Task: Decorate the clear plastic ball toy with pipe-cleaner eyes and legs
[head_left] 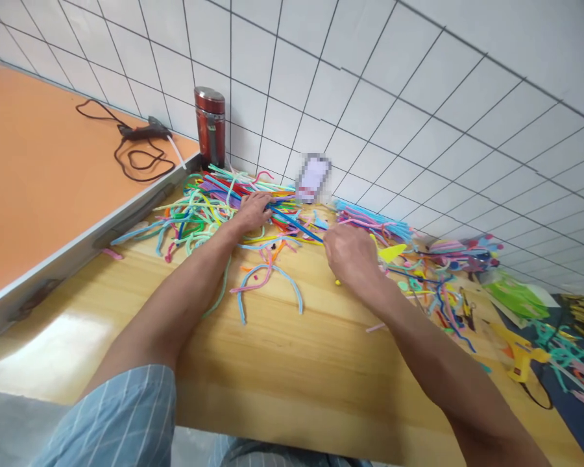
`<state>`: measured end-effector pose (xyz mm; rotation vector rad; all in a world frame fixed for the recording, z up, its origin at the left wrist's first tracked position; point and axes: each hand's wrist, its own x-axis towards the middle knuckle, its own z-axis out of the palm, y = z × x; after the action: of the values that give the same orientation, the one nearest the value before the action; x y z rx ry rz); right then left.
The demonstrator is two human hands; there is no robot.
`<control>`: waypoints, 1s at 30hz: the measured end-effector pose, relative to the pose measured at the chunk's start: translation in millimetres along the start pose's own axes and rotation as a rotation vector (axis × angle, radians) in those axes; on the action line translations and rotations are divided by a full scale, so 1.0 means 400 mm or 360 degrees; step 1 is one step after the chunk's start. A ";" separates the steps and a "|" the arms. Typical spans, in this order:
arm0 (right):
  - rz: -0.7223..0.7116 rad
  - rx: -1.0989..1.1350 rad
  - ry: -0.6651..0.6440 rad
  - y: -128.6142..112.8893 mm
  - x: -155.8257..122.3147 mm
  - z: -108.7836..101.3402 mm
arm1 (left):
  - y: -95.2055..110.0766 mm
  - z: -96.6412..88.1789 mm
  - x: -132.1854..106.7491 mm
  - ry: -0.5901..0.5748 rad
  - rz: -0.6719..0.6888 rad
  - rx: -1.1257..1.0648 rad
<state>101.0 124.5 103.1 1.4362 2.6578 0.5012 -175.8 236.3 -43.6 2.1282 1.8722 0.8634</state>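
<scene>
My left hand rests on the heap of coloured pipe cleaners, its fingers laid over them. From beside its fingertips a dark blue pipe cleaner runs to my right hand, which is closed around its near end. A yellow piece shows just beyond the right knuckles; whether that hand touches it I cannot tell. Between my arms, a light blue pipe cleaner lies bent in an arch, with a pink pipe cleaner across it.
Against the tiled wall stand a red thermos and a blurred phone. Bundled pipe cleaners lie at the back. A yellow glue gun sits at the right. A metal edge borders the orange surface, where a corded tool lies.
</scene>
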 end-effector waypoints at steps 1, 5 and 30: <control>0.0008 0.0007 0.0032 0.023 -0.037 0.001 | -0.002 -0.002 -0.001 0.0008 0.0000 0.0005; 0.0039 0.0180 0.0356 0.115 -0.196 0.026 | -0.007 -0.013 -0.003 0.0023 0.0007 0.0024; 0.0151 0.1766 0.1002 0.103 -0.467 0.293 | 0.068 -0.086 0.013 0.0023 0.0063 0.0334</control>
<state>264.2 20.0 -9.9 1.8118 3.6122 -0.8356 -170.6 228.0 -0.5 2.2916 2.0142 0.7193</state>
